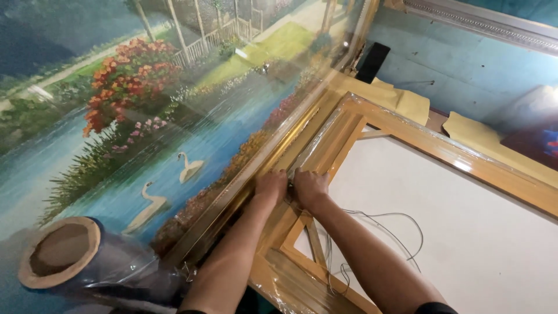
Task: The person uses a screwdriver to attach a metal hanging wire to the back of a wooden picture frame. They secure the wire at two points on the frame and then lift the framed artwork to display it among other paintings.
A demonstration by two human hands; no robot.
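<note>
Both hands (290,189) on wrapped wooden frame (442,152)

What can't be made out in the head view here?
- Fingertips of left hand and right hand: curled under at the wooden frame, so grip unclear.
- Film roll: bottom edge crops it.
- Thin wire: right forearm hides its near end.
- Landscape painting: cropped left and top.

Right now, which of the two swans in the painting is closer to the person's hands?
The upper swan, facing left with its white body to the right of its neck. It sits nearer the left hand than the lower swan, which floats closer to the plastic film roll.
</note>
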